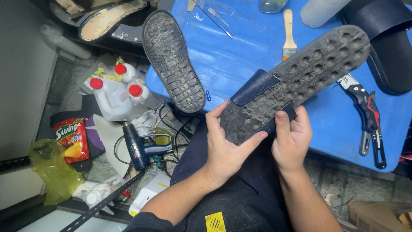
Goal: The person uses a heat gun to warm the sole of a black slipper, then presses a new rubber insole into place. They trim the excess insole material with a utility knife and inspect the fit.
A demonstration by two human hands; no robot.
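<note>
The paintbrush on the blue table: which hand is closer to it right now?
Right. The right hand grips the sole's edge almost directly below the paintbrush, on the blue table. The left hand cradles the sole's heel end, farther off to the left.

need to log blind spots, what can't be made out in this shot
Head view only:
- Upper face of the sole: turned away, only its tread shows.
- Heel end of the sole: covered by the left hand and right hand.
- White roll and glass jar: cut off by the top edge.
- Black sandal: cut off at right.
</note>
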